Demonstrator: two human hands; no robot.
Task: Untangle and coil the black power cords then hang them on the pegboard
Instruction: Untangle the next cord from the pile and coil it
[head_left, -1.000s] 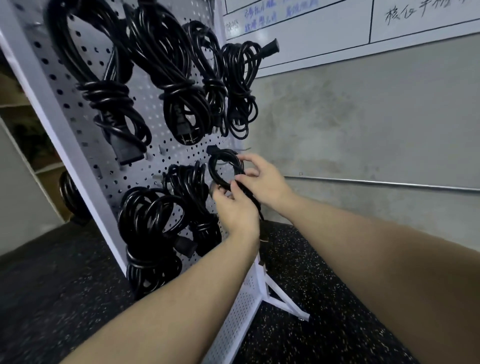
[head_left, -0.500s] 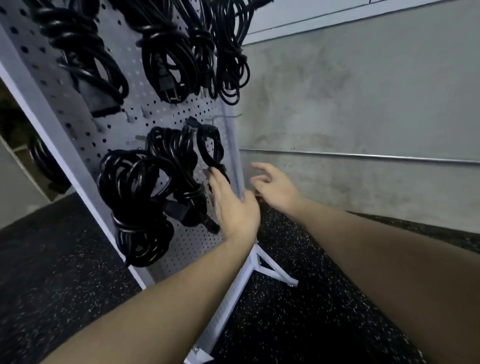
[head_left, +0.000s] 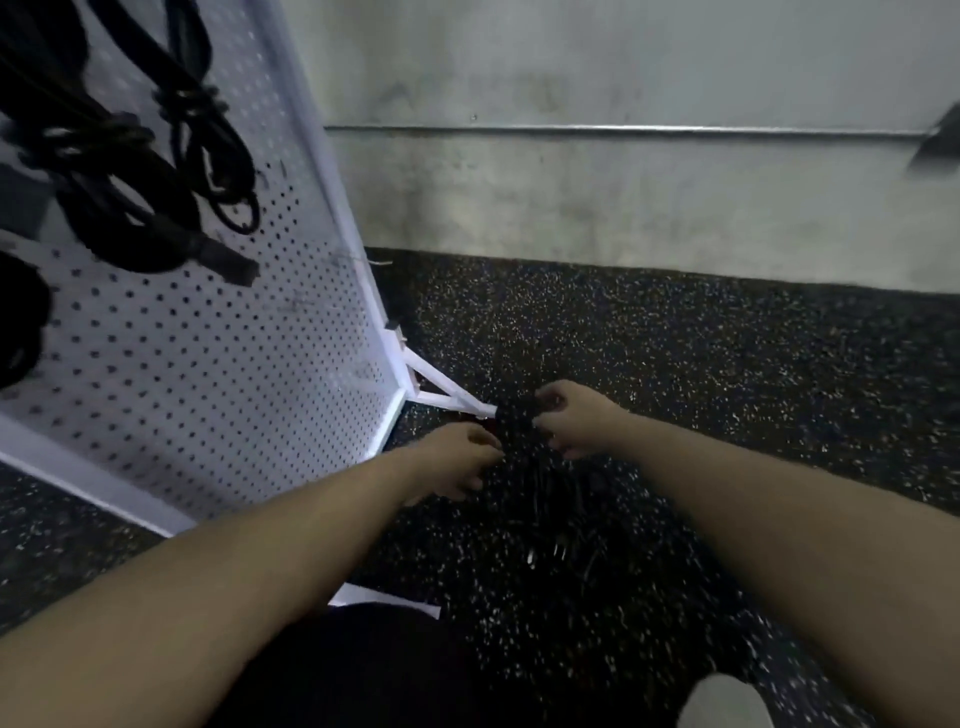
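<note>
Formerly raised at the pegboard (head_left: 218, 364), both hands were lowered to the speckled black floor (head_left: 675, 364). Left hand (head_left: 457, 462) and right hand (head_left: 566, 415): fingers curled at a blurred black cord bundle (head_left: 519, 415); grip indeterminate. Coiled cords (head_left: 130, 171) hung on the pegboard. Grey wall (head_left: 623, 208) behind.

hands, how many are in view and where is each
2. The left hand reaches down by the pegboard's lower right corner. The right hand is just right of it, near the white stand foot, touching something dark and blurred. No others visible.
</note>
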